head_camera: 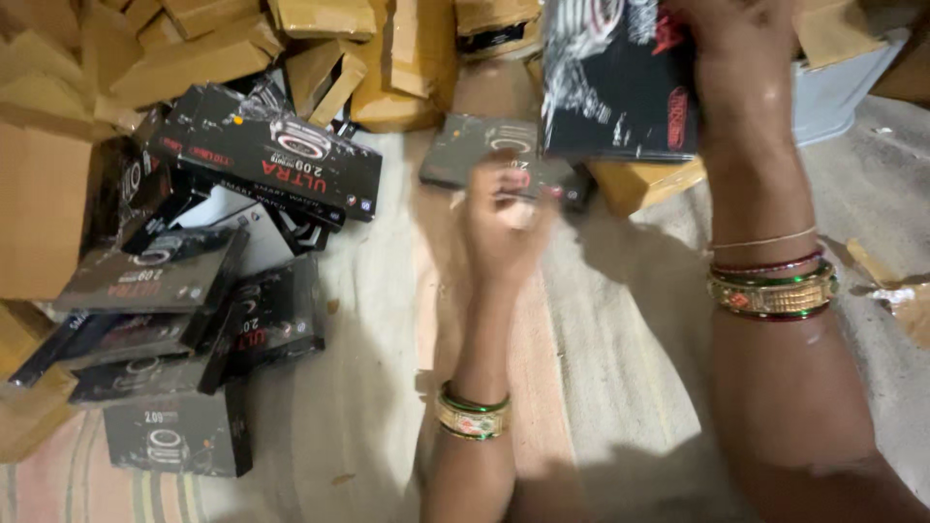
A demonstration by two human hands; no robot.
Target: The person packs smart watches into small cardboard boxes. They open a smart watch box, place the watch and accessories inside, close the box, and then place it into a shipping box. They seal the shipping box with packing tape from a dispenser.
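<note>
1. Black printed cardboard fills the grip at the top of the frame: the right hand (731, 58) is closed around the right edge of a stack of black boxes (615, 82), held up off the floor at upper centre-right.
2. Gold, green and red bangles (773, 286) ring the right wrist, lower down at the right of the frame.
3. The left hand (504, 223), at centre frame, is curled with its fingers pinched on something small and pale; what it is cannot be told through the blur. A gold and green bangle (472, 415) sits on that wrist.
4. The held stack's long axis runs roughly top to bottom of the frame, tilted slightly, its printed face turned toward the camera and its lower edge just above the left hand.
5. Just beyond the left hand's fingertips a dark flat box (475, 145) lies on the floor, beside a tan carton (644, 182).
6. A loose pile of black boxes (213, 281) spreads across the left of the frame, lying at mixed angles and overlapping.
7. Brown cardboard cartons (223, 44) crowd the upper left and top edge; a pale grey bin (843, 87) stands at upper right.
8. A worn, pale striped cloth (610, 358) covers the floor under both arms.
</note>
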